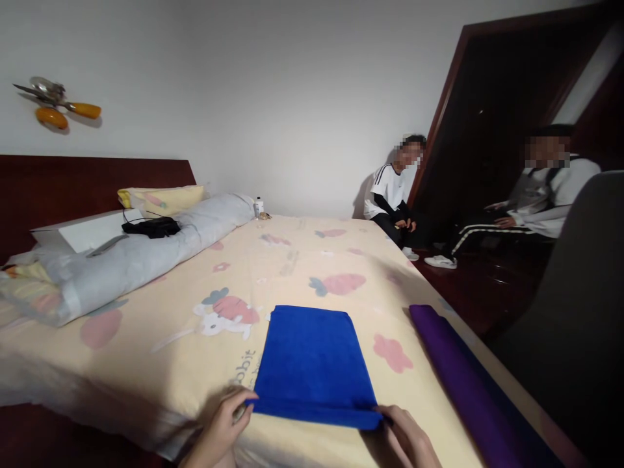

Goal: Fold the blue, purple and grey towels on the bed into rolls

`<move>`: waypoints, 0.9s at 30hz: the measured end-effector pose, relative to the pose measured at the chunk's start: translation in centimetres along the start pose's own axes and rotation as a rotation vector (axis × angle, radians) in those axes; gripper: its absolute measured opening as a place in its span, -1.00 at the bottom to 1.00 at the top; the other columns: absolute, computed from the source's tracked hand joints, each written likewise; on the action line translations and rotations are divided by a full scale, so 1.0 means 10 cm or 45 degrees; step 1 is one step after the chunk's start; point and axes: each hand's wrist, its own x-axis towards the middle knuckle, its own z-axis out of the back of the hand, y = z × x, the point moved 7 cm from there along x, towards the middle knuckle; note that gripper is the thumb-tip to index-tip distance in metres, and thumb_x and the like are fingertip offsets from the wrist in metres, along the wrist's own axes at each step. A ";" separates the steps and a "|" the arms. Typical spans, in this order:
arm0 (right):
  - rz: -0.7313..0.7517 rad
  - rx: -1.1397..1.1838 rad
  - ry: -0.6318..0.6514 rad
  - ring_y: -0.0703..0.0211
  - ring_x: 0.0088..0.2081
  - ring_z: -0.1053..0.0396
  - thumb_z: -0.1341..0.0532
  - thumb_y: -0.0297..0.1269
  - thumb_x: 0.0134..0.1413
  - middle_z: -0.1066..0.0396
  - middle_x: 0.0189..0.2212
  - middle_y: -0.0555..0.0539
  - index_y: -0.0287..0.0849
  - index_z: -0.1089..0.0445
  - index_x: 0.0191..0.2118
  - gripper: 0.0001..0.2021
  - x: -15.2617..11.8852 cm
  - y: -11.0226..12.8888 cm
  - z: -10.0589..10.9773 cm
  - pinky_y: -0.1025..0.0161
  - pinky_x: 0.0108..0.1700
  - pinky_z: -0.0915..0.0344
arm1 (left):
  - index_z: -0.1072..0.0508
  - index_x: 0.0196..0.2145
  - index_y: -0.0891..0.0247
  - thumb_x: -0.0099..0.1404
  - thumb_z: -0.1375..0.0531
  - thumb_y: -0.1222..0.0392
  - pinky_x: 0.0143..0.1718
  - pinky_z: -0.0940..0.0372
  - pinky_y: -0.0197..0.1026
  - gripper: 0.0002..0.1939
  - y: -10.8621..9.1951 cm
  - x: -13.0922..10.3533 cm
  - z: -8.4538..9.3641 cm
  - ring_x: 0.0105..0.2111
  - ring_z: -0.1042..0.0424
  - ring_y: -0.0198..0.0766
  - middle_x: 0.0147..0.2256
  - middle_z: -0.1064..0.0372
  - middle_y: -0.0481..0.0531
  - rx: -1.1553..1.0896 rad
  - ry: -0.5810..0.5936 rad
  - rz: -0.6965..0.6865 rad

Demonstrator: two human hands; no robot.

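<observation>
A blue cloth (pixel 312 357) lies flat on the bed, its near edge turned over into a narrow band. My left hand (pixel 227 416) pinches the near left corner between thumb and fingers. At the near right corner, my right hand (pixel 407 432) grips the folded edge, with its fingertips partly hidden by the cloth. To the right, a purple and dark blue folded cloth (pixel 463 383) runs along the side of the bed.
The bed has a cream sheet (pixel 302 260) with carrot and rabbit prints. A rolled grey-blue quilt (pixel 146 260), a white box (pixel 82 231), a black item (pixel 151 226) and a yellow pillow (pixel 166 198) lie along the headboard. Two people sit beyond the bed at right, near a dark chair back (pixel 580 292).
</observation>
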 end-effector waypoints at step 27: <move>0.418 -0.681 0.178 -0.01 0.31 -0.06 -0.03 -0.03 0.29 0.00 0.33 -0.09 0.02 0.27 0.39 -0.33 0.29 0.29 -1.11 -0.05 0.24 -0.16 | 0.32 0.38 0.06 0.44 0.01 0.01 0.30 -0.01 0.04 -0.29 -0.70 0.33 -1.00 0.34 0.06 -0.17 0.38 0.18 -0.02 0.585 0.351 -0.356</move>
